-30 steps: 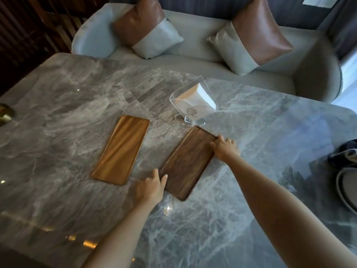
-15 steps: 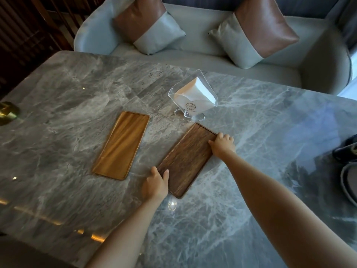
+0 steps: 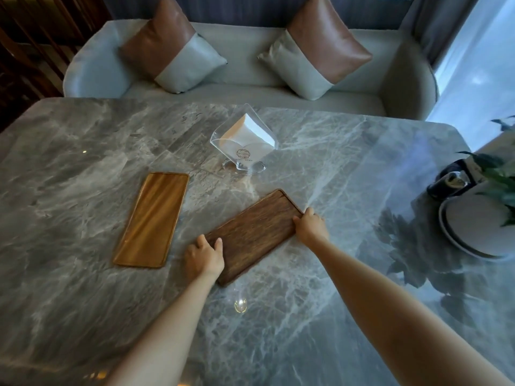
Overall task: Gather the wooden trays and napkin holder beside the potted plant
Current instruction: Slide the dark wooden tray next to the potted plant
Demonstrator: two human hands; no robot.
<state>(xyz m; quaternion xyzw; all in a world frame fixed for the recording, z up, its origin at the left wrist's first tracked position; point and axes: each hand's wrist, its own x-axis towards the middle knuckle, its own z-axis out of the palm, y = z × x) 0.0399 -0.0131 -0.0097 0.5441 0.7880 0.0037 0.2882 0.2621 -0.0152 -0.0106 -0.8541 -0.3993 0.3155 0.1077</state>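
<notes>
1. Table (image 3: 320, 316): grey marble top with white veining, polished and glossy, rounded corners.
2. Sofa (image 3: 250, 79): pale grey, curved arms, placed just beyond the far edge of the table.
3. Cushions: two, brown leather over grey fabric, left cushion (image 3: 170, 45) and right cushion (image 3: 317, 48), both leaning on the sofa back.
4. Wall behind sofa: dark, vertically ribbed.
5. Dark wooden slats (image 3: 33, 45) at upper left.
6. Window (image 3: 479, 65) at right, admitting bright daylight; grey curtain (image 3: 426, 20) beside it.
</notes>
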